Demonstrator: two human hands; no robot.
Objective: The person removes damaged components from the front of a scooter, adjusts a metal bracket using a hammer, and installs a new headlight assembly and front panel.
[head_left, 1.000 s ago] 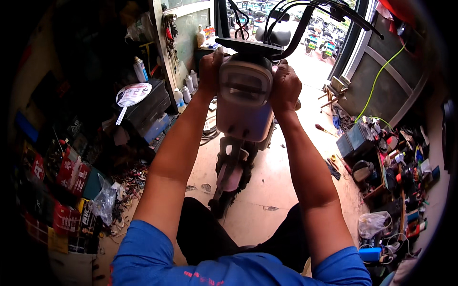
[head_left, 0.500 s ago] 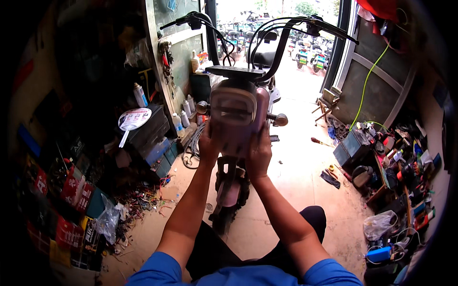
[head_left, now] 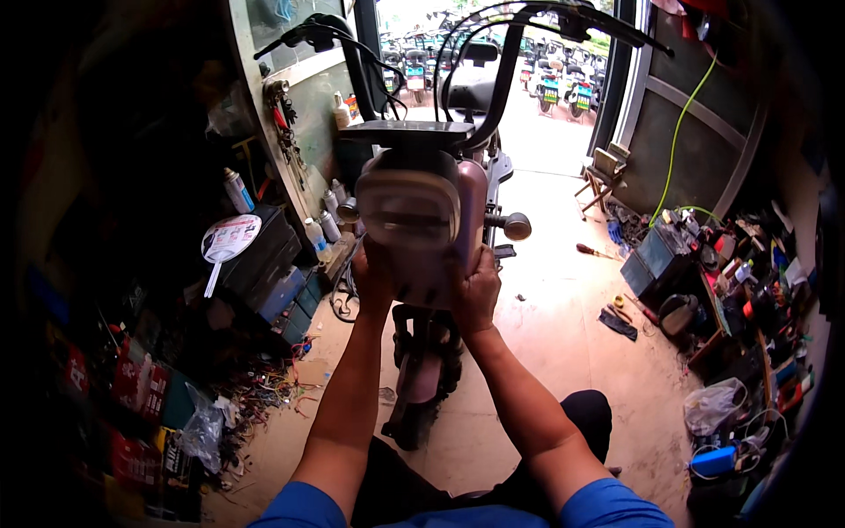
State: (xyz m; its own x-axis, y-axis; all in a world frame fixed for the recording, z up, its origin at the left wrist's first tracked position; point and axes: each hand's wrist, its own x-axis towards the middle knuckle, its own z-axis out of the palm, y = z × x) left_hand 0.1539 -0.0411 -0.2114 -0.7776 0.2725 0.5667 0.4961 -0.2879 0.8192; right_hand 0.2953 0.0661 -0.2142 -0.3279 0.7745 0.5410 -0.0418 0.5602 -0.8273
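In front of me stands an electric scooter, its front end toward me. My left hand is pressed to the left edge of its pinkish front panel, the fingers partly in shadow. Against the panel's right edge is my right hand, its fingers curled around the side. Between and above the hands sits the rounded headlight. A round turn signal sticks out to the right of it. The black handlebar rises above, and the front wheel is below, between my knees.
Tools and parts crowd the right wall, beside a blue-grey toolbox. Loose wires litter the left floor. A white paddle fan lies on a dark case. A screwdriver and a folding stool are at right.
The scooter's front end looks larger and further left, with the view shifted too. Both hands stay on the panel; the right hand's fingers are now more curled.
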